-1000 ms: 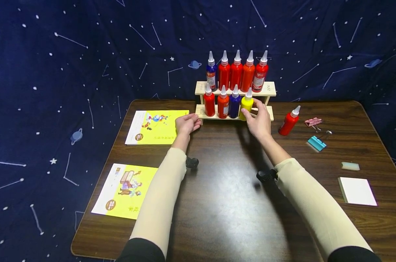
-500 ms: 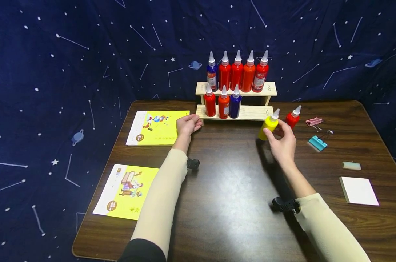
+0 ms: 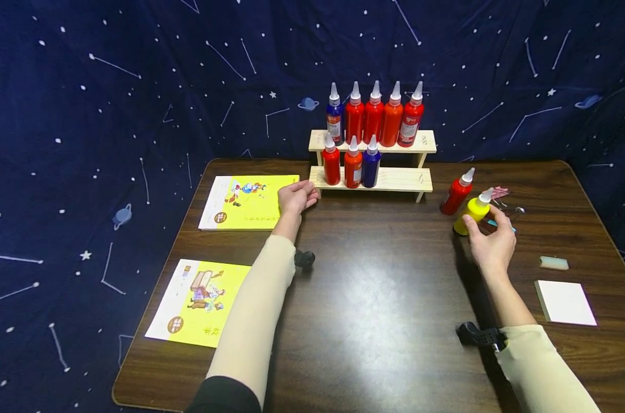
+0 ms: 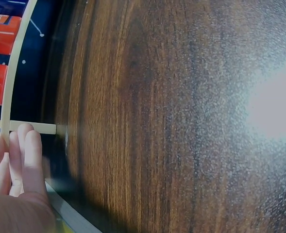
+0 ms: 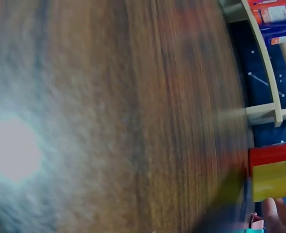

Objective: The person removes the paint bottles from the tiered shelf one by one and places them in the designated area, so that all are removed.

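Observation:
My right hand [image 3: 494,244] grips a yellow paint bottle [image 3: 472,217] with a white pointed cap, slightly tilted, close beside a red paint bottle [image 3: 455,197] at the right of the table. In the right wrist view the yellow bottle [image 5: 278,179] overlaps the red one, fingertips at its side. My left hand [image 3: 295,198] pinches the left end of the lower board of a two-tier wooden rack [image 3: 402,179]; in the left wrist view, thumb and fingers lie on either side of the board [image 4: 11,82]. Several red and blue bottles stand on both tiers.
Two yellow-and-white books, an upper one [image 3: 245,206] and a lower one [image 3: 198,298], lie at the left. At the right are a pink clip [image 3: 500,193], a teal binder clip partly hidden by my hand, a pale eraser-like block [image 3: 554,263] and a white note pad [image 3: 565,302].
My right hand has taken the yellow bottle off the lower tier and carried it right and toward me, to beside the red bottle. The left hand has stayed at the rack.

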The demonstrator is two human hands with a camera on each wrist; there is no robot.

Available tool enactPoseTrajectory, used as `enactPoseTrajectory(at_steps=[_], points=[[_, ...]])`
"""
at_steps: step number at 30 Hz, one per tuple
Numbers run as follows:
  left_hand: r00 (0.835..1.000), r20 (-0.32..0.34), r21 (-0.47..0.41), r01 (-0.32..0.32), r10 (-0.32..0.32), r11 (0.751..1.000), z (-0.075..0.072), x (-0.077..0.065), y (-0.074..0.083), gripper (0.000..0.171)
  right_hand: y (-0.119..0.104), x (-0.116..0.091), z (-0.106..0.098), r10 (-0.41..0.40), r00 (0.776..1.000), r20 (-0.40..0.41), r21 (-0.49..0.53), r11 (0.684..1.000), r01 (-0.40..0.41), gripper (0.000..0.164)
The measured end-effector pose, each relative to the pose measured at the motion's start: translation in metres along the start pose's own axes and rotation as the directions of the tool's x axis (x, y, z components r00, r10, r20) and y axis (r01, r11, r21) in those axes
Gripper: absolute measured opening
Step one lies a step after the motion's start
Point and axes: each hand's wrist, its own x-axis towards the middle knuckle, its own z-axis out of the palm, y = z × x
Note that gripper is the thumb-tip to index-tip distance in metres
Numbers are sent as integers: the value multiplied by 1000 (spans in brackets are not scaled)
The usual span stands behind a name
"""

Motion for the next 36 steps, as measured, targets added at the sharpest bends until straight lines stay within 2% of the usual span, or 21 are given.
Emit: enactPoseTrajectory(at_steps=[5, 18, 21, 23, 26, 28, 30, 33, 35, 36], points=[[999, 18, -9, -27, 27, 1000, 0, 3, -3, 24, 5, 5, 4, -5, 1000, 15, 1, 1000, 5, 54], [999, 32, 4, -29, 29, 1000, -1, 3, -4, 25, 7, 5, 4, 2, 1000, 27, 44, 999, -3, 58], [999, 29, 3, -25, 25, 1000, -1, 4, -4, 24, 3, 5, 1, 7, 1000, -8, 72, 997, -7, 59], [999, 28, -2, -23, 23, 1000, -1, 5, -4, 24, -3, 5, 0, -16, 997, -71, 121, 992, 25, 57], [1000, 26, -3, -17, 17, 1000, -1, 6, -5, 24, -15, 5, -3, -98, 972, -212, 207, 968, 143, 51], [1000, 27, -3, -14, 14, 1000, 0, 7, -5, 23, -25, 5, -5, -172, 939, -299, 248, 936, 250, 45], [1000, 27, -1, -12, 12, 1000, 0, 7, -5, 23, -38, 6, -5, -238, 905, -351, 288, 892, 347, 42], [1000, 25, -1, -12, 12, 1000, 0, 6, -5, 23, -56, 3, -1, -340, 879, -335, 336, 828, 448, 37], [1000, 22, -1, -16, 16, 1000, 0, 6, -5, 23, -67, 0, 7, -406, 877, -259, 361, 801, 477, 37], [1000, 21, -2, -19, 19, 1000, 0, 6, -5, 22, -71, -1, 11, -432, 879, -201, 361, 801, 477, 39]])
